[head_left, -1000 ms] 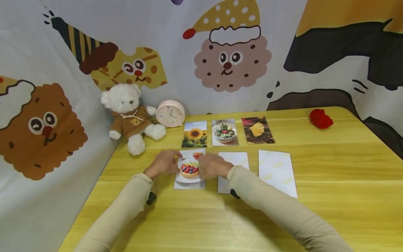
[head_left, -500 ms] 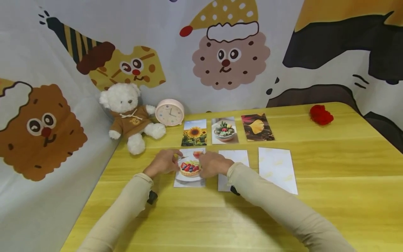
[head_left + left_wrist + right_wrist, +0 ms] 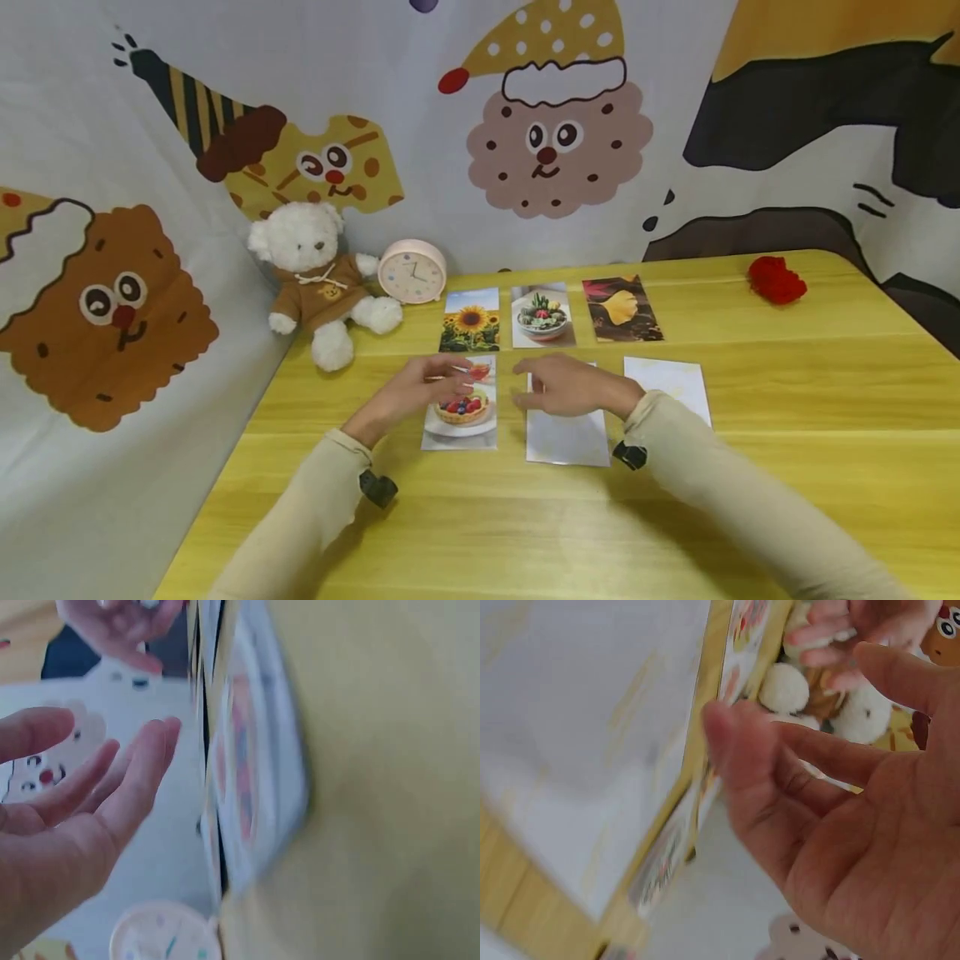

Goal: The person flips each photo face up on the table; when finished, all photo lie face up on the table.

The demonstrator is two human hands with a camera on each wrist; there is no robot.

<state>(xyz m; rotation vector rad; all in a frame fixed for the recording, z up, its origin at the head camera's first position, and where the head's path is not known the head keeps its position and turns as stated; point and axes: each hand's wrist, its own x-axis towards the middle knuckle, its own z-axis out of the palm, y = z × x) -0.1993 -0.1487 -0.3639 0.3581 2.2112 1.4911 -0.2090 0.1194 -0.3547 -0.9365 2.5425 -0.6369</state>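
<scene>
My left hand [image 3: 416, 389] hovers over the left part of a photo card with a fruit tart [image 3: 459, 433], its fingers loosely spread and holding nothing. Slightly curved fingers also show on my right hand [image 3: 573, 386], which holds nothing and is above a white blank-faced card [image 3: 567, 442], covering its upper part. In the left wrist view the tart card [image 3: 281, 772] lies flat on the table, apart from the fingers. The right wrist view has the white card [image 3: 585, 727] beside the fingertips, with faint yellowish marks on it.
Another white card [image 3: 671, 379] lies to the right, partly behind the right sleeve. Sunflower [image 3: 471, 321], cactus-bowl [image 3: 543, 315] and yellow-leaf [image 3: 622, 310] cards form the back row. A teddy bear [image 3: 318, 283], pink clock [image 3: 412, 272] and red fluffy thing [image 3: 777, 280] stand near the back edge.
Both hands have come off the tart card they were touching at its two sides. The right hand has moved right over the middle white card; the left fingers have opened out.
</scene>
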